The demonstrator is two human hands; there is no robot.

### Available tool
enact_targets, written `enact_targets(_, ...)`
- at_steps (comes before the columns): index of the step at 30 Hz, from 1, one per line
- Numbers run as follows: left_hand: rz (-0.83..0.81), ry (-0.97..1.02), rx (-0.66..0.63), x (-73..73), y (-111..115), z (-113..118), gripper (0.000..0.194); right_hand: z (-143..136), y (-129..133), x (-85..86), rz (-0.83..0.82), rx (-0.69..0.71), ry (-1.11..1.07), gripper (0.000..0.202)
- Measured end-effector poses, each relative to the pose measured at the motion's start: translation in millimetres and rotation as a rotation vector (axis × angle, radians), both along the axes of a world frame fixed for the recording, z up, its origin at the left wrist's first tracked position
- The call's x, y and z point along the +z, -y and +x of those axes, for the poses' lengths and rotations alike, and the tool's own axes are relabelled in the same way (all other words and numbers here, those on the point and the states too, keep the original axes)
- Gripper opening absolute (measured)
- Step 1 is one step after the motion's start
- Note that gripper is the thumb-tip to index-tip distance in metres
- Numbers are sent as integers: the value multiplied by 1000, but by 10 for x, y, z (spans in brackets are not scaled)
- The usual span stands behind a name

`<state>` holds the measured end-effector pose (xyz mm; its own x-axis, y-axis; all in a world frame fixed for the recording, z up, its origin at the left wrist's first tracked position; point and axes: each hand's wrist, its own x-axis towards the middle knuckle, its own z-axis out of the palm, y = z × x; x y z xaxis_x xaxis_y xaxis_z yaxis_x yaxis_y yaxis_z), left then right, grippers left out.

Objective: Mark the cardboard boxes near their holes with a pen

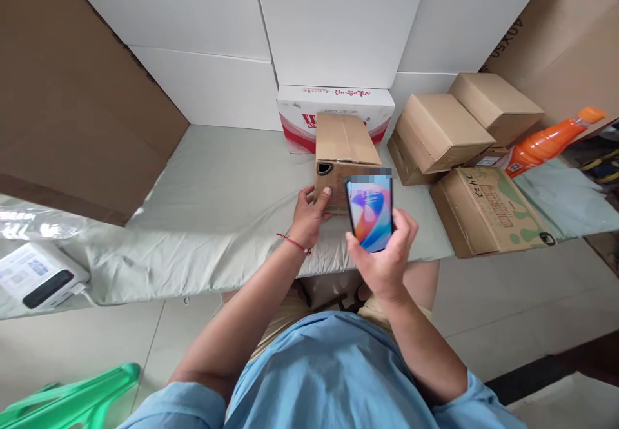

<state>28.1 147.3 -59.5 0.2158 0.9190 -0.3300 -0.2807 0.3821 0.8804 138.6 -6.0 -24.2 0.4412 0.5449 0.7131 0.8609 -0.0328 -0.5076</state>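
My right hand (387,255) is closed round a phone (371,215), its lit, colourful screen facing up toward me. With thumb and fingers, my left hand (309,216) grips the lower left corner of a brown cardboard box (345,135) at the middle of the cloth-covered table. A round dark mark shows near the box's front left corner. The phone hides part of the box's front. Behind the box stands a white and red carton (294,116).
Several brown boxes (442,129) and an orange bottle (546,145) stand at the right. A large brown panel (87,93) rises at the left, above a white device (41,274) on the cloth (217,190). A green stool (87,393) is on the floor.
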Motion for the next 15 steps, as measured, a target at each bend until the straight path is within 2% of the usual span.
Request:
enact_targets(3,-29,15,58,-53,-46,-206,57,394,249,-221,-126,-123,-50,80)
enact_targets(7,-83,46,82,-164,-62,-397,53,866,478,-458,-509,-308,-161,78)
enact_targets(11,-109,77,88,-237,-39,-464,48,1122,494,-525,-866,-377,-199,75)
enact_targets(15,-143,103,84,-256,-50,-487,41,1282,406,-537,-970,-362,-182,74)
